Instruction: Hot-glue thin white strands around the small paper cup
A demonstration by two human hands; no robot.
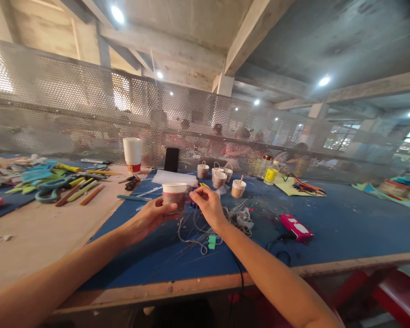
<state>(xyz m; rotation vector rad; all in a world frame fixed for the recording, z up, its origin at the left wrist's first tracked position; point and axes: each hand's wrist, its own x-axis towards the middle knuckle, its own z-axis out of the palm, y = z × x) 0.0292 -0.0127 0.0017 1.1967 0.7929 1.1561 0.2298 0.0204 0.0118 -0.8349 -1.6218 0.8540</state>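
Note:
My left hand [149, 217] is wrapped round a small brown paper cup with a white rim [174, 194], held upright above the blue table mat [345, 223]. My right hand [207, 203] is beside the cup's right edge, thumb and fingertips pinched together on something thin that I cannot make out. Below the hands lies a tangle of grey cord and wire [205, 234] with a small green piece.
Several small brown cups with handles [219, 177] stand further back, one cup holding a stick [238, 187]. A white and red paper cup [132, 155], scissors and pencils [54, 187] lie left. A pink device [295, 227] is right. A mesh screen [71, 109] has people behind it.

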